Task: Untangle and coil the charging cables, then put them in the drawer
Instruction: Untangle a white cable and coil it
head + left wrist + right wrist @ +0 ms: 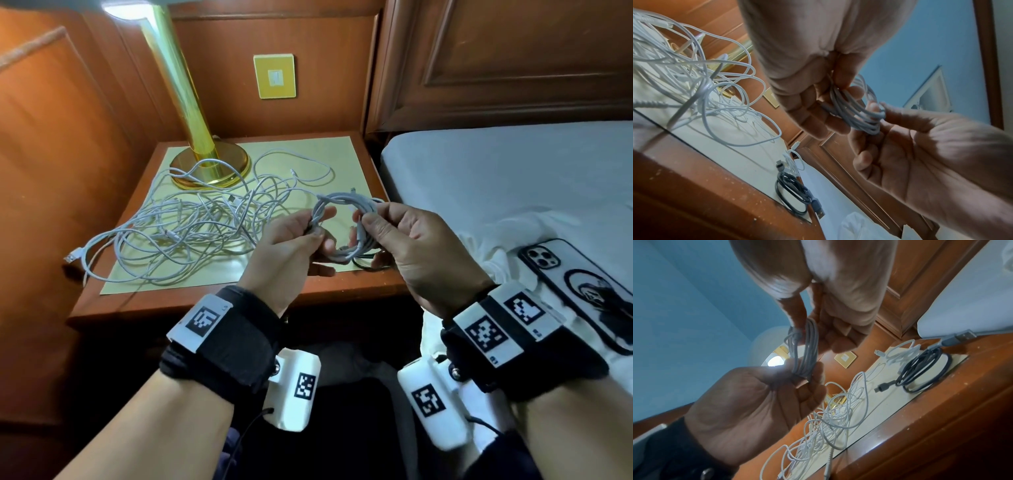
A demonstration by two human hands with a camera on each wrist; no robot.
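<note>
Both hands are pinching one coiled white cable (344,226) above the nightstand's (329,284) front edge: the left hand (291,246) is gripping its left side, the right hand (407,246) its right. Behind, a tangle of white cables (185,229) is sprawling beside the brass lamp (205,161). A coiled dark cable (920,371) is lying at the near right corner.

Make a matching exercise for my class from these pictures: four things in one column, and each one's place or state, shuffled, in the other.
Things
1. white coil
2. tangled white cables
3. dark cable
4. phone

Places or states
A. lying on the bed
B. coiled, resting at the nightstand's edge nearest the bed
C. held by both hands
D. loose heap beside the lamp base

Pairs: 1-C, 2-D, 3-B, 4-A
</note>
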